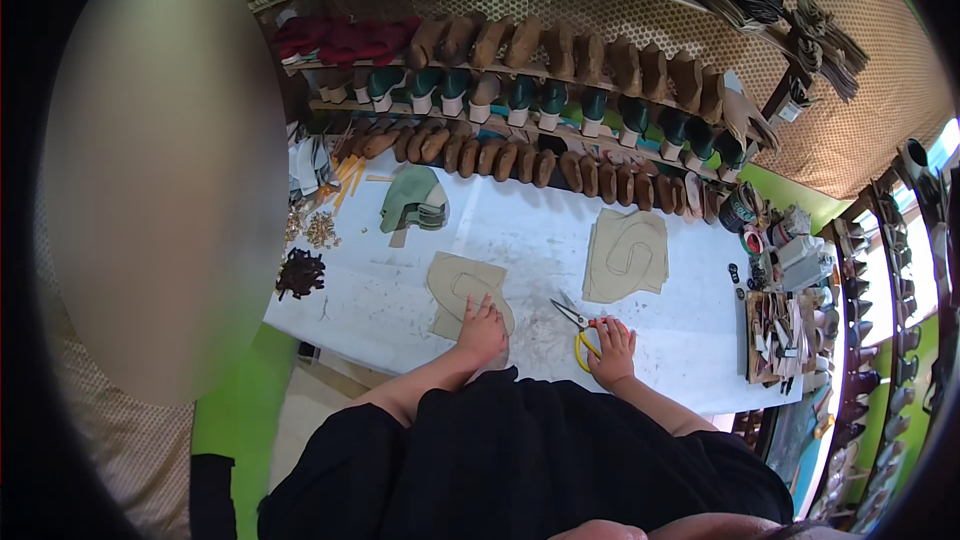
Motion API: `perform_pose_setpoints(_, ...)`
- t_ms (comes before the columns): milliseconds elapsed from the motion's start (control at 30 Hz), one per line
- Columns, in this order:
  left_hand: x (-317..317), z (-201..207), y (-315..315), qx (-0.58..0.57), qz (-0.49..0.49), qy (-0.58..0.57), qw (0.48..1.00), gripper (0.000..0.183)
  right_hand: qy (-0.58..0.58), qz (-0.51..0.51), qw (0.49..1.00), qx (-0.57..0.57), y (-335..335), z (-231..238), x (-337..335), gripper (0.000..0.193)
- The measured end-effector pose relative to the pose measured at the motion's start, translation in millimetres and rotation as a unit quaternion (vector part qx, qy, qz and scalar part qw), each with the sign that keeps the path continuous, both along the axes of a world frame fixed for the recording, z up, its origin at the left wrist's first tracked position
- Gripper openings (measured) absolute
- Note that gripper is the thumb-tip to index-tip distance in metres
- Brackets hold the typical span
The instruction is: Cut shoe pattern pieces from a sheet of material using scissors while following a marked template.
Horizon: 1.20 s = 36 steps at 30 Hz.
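My left hand (483, 328) lies flat, fingers spread, on a beige sheet piece (468, 278) with a curved outline drawn on it. Under that piece is at least one more beige layer, its edges not lined up. To the right, my right hand (613, 348) rests with fingers stretched out over the handles of a pair of scissors (583, 343). One yellow handle loop shows beside the hand, and a bit of red shows at the fingertips. The scissor blades are parted and point to the far left. Farther off lies a stack of beige sheets (650, 255), also marked with a curved outline.
Green cut pieces (412, 200) lie at the table's far left, near small gold-coloured bits (321, 230) and a dark brown pile (301, 273). Shoe lasts (505, 160) line the back shelves. A tray of tools (778, 335) and jars (740, 210) stand at the right edge.
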<state>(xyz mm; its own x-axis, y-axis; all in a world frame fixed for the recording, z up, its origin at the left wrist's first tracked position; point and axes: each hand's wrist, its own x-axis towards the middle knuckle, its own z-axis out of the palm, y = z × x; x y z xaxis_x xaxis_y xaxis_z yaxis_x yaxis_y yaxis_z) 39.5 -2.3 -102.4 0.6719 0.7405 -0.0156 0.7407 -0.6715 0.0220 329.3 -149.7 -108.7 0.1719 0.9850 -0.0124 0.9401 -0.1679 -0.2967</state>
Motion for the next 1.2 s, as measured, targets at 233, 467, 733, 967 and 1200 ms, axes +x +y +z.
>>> perform_pose_setpoints(233,3,3,14,-0.010,-0.021,0.021,1.000,0.045,-0.002,0.002,1.000,-0.008,2,0,0,0.077)
perform_pose_setpoints(467,15,17,10,-0.029,0.027,-0.001,0.999,0.046,0.005,0.002,1.000,-0.008,3,-2,1,0.077)
perform_pose_setpoints(733,23,5,15,-0.016,0.031,0.000,0.999,0.037,0.009,0.000,1.000,-0.006,1,-4,4,0.076)
perform_pose_setpoints(967,-12,37,96,0.047,0.236,-0.096,0.966,0.028,0.013,0.003,1.000,0.003,1,-7,3,0.077)
perform_pose_setpoints(1200,-39,154,133,0.157,0.085,-0.145,0.973,0.019,0.008,0.004,1.000,0.000,2,-7,4,0.076)
